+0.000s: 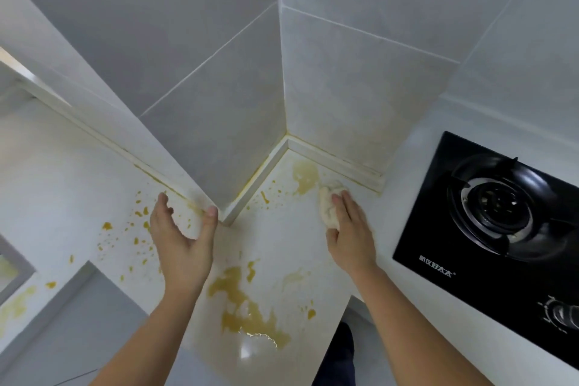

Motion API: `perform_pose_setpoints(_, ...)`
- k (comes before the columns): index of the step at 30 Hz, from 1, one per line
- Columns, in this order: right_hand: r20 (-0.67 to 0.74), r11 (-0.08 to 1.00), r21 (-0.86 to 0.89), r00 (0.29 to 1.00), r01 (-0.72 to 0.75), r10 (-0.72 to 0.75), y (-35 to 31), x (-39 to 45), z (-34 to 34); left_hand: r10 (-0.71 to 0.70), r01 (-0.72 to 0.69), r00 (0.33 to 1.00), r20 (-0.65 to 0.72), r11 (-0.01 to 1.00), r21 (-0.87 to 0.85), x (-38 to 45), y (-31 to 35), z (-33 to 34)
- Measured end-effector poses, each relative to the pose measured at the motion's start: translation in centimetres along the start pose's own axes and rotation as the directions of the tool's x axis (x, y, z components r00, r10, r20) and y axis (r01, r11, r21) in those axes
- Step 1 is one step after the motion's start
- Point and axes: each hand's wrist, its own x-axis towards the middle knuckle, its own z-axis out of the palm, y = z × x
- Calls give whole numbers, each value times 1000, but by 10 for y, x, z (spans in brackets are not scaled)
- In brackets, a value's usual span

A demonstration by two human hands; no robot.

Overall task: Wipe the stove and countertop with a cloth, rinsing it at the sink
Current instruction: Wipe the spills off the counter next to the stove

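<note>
A pale crumpled cloth (328, 206) lies on the white countertop (282, 238), just below a yellow smear (304, 175) near the wall corner. My right hand (350, 232) presses down on the cloth with fingers laid over it. My left hand (183, 238) hovers by the jutting wall corner, fingers relaxed and thumb spread, holding nothing. A large yellow spill (247, 307) spreads across the counter between my forearms. Yellow splatter (134, 229) dots the counter left of my left hand. The black glass stove (488, 229) sits at the right.
Grey tiled walls form a protruding corner (225, 216) between my hands, with a white skirting strip (338, 163) along the counter's back. A stove knob (564, 316) is near the right edge. The sink's edge (12, 269) shows at far left.
</note>
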Motion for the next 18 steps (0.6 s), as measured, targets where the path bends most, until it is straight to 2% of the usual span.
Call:
perform_pose_setpoints(4,0,1000,7,1000,14,-14,-5,32,2,-36,39,998,-50,998,49,42,11,-7)
perform_pose_setpoints(9,-19,997,-35,997,73,-74,-15,67,12,80,-73,994,-78,993,88,79,39,-6)
perform_pose_setpoints(13,-21,986,-88,989,142,-144,-16,68,15,123,-120,990,-76,992,45,85,40,-4)
perform_pose_setpoints(18,72,968,-106,973,227,-220,-43,113,23,87,-87,993,-80,996,2,88,39,2)
